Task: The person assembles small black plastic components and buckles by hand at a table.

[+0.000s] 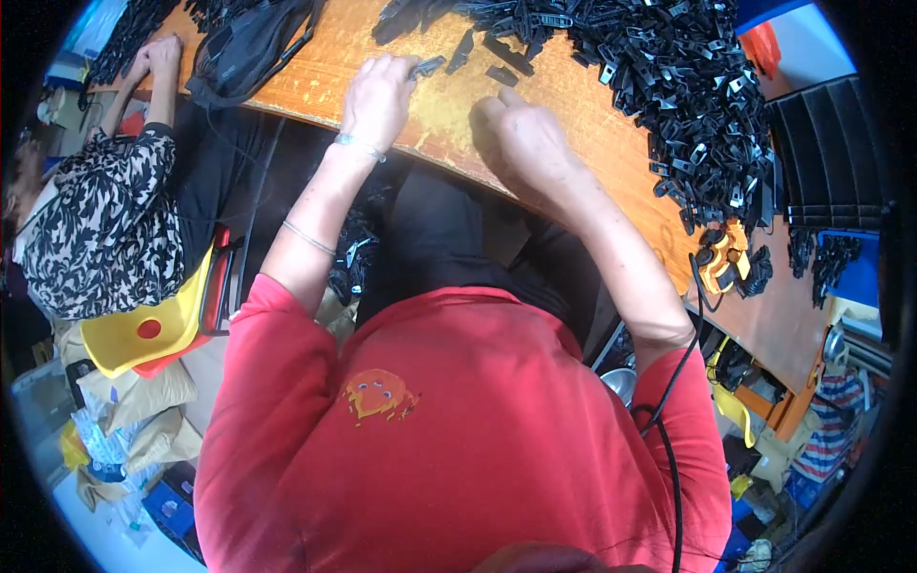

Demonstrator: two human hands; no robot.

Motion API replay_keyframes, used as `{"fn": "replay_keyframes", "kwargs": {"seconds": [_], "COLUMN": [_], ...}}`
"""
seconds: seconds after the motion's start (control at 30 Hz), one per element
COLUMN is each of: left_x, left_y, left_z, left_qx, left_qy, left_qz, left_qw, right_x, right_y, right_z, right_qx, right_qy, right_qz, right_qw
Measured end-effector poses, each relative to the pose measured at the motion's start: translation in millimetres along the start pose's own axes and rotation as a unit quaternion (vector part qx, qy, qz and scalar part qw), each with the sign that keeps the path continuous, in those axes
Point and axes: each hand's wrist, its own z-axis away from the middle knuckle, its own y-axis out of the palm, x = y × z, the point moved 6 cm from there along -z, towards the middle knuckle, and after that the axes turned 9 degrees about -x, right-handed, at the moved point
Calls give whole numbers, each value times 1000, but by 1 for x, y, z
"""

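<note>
My left hand (377,100) is over the worn wooden table (296,88), its fingers closed on a small dark plastic clip (427,67) that pokes out past the fingertips. To its right, my right hand (523,141) rests low near the table's front edge with the fingers curled in. Whatever may be between those fingers is hidden. Beyond both hands lie a few loose black plastic pieces (501,75). A large heap of similar black plastic clips (683,105) spreads across the far and right side of the table.
A black bag (246,55) lies on the table to the left. Past it, a co-worker's hands (158,57) rest at the edge. An orange-and-black object (723,258) sits by the heap. A black ribbed panel (826,148) stands far right. A black cable (673,477) hangs along my right arm.
</note>
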Motion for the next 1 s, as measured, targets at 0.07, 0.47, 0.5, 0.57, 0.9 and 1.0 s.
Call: {"fn": "replay_keyframes", "kwargs": {"seconds": [0.07,0.47,0.5,0.57,0.9,1.0], "left_x": [-3,-29,-26,-22,-23,-31], "left_y": [-11,-2,-2,-1,4,6], "left_z": [3,16,17,19,14,11], "left_qx": [-53,32,29,25,-12,-12], "left_qy": [-38,-26,-33,-43,-32,-27], "left_qz": [85,171,170,170,196,196], "left_qw": [994,984,985,984,980,980], "right_x": [-5,-16,-18,-20,-41,-24], "right_y": [-3,2,3,5,9,15], "right_z": [3,-5,-7,-11,-25,-32], "right_qx": [-1,-133,-135,-134,-123,-119], "right_qy": [13,59,62,64,22,-19], "right_qz": [1,-82,-89,-95,-106,-99], "right_qw": [1000,986,985,984,987,988]}}
